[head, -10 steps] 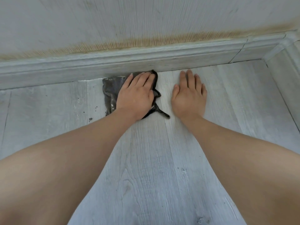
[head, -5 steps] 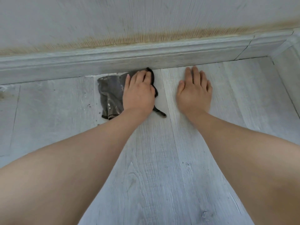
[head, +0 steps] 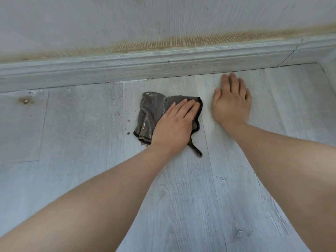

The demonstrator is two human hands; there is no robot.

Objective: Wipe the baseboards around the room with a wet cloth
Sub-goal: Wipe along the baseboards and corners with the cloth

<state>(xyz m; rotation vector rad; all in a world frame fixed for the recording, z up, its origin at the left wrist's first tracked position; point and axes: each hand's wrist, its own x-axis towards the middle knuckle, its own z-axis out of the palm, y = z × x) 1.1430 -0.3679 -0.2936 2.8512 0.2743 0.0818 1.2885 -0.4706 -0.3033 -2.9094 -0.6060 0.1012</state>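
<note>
A crumpled dark grey cloth (head: 151, 113) lies on the pale wood-look floor, a short way in front of the grey baseboard (head: 145, 68). My left hand (head: 174, 126) presses flat on the cloth's right half with straight fingers. My right hand (head: 231, 102) rests flat on the bare floor to the right, its fingertips close to the baseboard. White specks of dirt cling to the cloth's left folds.
A yellow-brown stain (head: 163, 43) runs along the wall just above the baseboard. Dark crumbs (head: 128, 127) lie on the floor left of the cloth. The baseboard turns a corner (head: 323, 64) at the far right.
My left hand has pulled the cloth back from the baseboard toward me, leaving a gap of bare floor. My right hand has stayed flat on the floor near the baseboard.
</note>
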